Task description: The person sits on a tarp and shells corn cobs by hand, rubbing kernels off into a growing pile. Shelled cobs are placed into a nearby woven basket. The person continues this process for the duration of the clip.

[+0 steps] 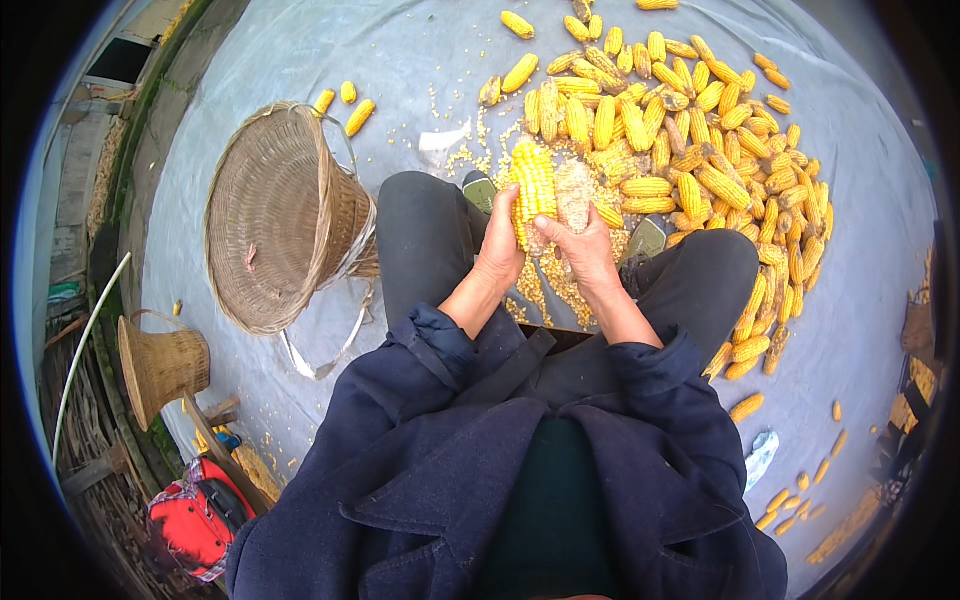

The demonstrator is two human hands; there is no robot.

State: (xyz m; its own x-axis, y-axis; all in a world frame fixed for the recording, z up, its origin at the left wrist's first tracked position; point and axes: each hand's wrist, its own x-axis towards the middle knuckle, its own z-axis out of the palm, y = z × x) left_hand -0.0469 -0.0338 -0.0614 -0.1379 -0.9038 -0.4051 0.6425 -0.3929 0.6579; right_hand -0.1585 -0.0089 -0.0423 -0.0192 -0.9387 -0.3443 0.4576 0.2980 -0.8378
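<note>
Between my knees, my left hand (504,238) is closed round the lower left side of a yellow corn cob (533,176), whose kernels are mostly on, with a bare patch near its lower end. My right hand (583,249) grips a stripped pale cob (574,193) beside it, and its thumb rests on the yellow cob's lower right side. Loose corn kernels (564,289) lie below and around both hands. A large heap of corn cobs (724,187) spreads in front of me and to the right.
A big wicker basket (259,217) lies tipped at my left, with a smaller wicker basket (169,365) behind it. A person in a red garment (196,521) is at lower left. Blue-grey sheeting (420,67) covers the ground; a plastic scrap (761,457) lies at right.
</note>
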